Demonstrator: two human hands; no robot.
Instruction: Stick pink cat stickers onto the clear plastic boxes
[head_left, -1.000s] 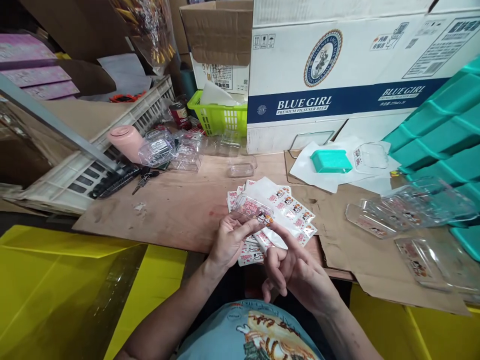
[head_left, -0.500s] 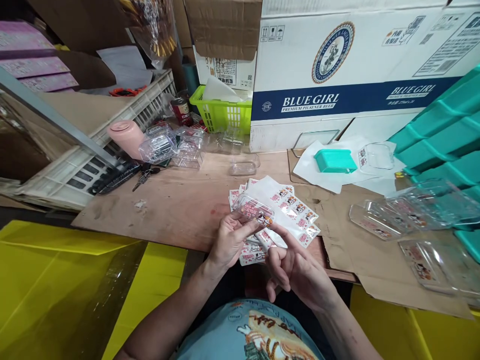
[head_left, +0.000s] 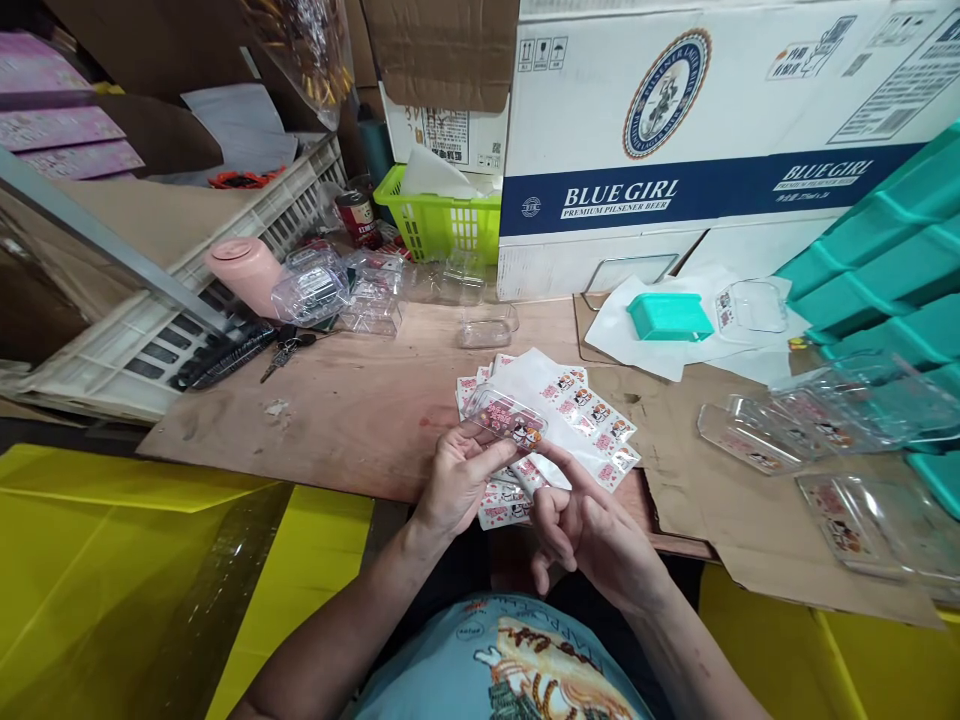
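Note:
My left hand (head_left: 457, 482) pinches a small clear plastic lid (head_left: 504, 412) by its near edge. The lid bears a sticker (head_left: 517, 425) with pink lettering and two cartoon animals. My right hand (head_left: 581, 520) has its index finger stretched out, the tip at the sticker's right end, while the other fingers curl loosely with nothing seen in them. Beneath the lid, sticker sheets (head_left: 611, 425) with the same cartoon lie fanned out on the table, a white backing sheet (head_left: 536, 375) among them. My hands partly hide the near sheets.
Clear lids with stickers (head_left: 750, 435) lie on cardboard (head_left: 675, 480) at the right, near stacked teal containers (head_left: 885, 260). A teal box (head_left: 670, 317) sits on white paper. Behind stand a green basket (head_left: 442, 225) and a beer carton (head_left: 585, 260). Keys (head_left: 281, 350) and a pink tumbler (head_left: 244, 275) are left.
The view has shifted slightly. My hands keep nearly the same pose, with the right index fingertip still at the sticker's right end.

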